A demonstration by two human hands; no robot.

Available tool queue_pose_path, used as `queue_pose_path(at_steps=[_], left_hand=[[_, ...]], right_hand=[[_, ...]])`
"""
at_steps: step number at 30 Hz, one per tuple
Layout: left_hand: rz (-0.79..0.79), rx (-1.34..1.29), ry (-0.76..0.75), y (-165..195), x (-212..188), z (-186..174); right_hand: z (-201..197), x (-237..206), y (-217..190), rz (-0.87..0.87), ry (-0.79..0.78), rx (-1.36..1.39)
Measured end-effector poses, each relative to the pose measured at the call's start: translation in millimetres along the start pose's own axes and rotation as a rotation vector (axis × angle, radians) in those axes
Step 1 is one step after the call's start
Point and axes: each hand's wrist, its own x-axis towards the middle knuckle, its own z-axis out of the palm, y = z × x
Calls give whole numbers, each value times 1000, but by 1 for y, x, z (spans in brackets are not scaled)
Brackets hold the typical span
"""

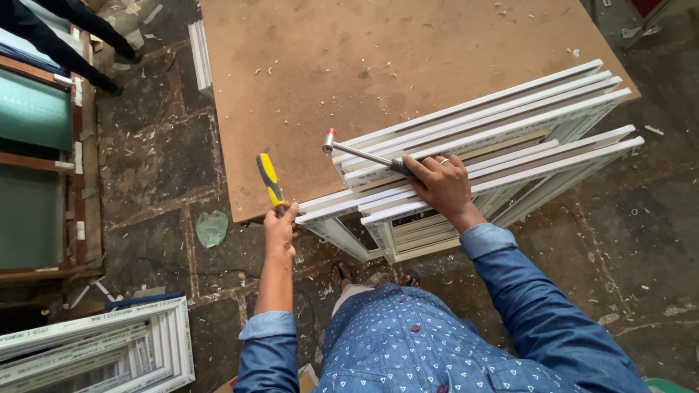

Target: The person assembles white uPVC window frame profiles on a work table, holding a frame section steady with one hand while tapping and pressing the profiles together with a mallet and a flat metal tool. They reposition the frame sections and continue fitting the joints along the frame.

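A large brown fibreboard worktop [378, 80] fills the upper middle of the view, its surface dotted with pale shavings. A stack of white plastic window frames [502, 142] lies along its near right edge, overhanging the near edge toward the person. The stone floor [160, 153] around the worktop is dark, cracked and littered with white chips. A crumpled green plastic bag [211, 228] lies on the floor just off the worktop's near left corner. A short white profile offcut [199, 54] leans at the worktop's left edge. More white window frames [109, 346] lie on the floor at the lower left, and wood-framed green glass panels [33, 145] stand along the far left. Another person's dark-clad legs [80, 36] show at the top left corner, well apart from the work.

The person's left hand [280, 229] is clenched around the lower end of a yellow-and-black handled tool [270, 180], which rises upright just beside the worktop's near left corner; its working end is hidden below the fist. The right hand [444, 185] rests on top of the frame stack, fingers wrapped around the dark grip of a metal hammer with a red-tipped head [349, 151]. The hammer's shaft lies across the frames, and its head sits at the stack's left end, over the worktop.
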Motion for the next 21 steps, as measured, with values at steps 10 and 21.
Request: queue_pose_path(at_steps=[10,21], left_hand=[[11,-17,31,-5,-2,5],[11,32,58,-4,-5,7]], right_hand=[[0,-1,2,-4,-10,-3],[2,0,0,1,-25,-9]])
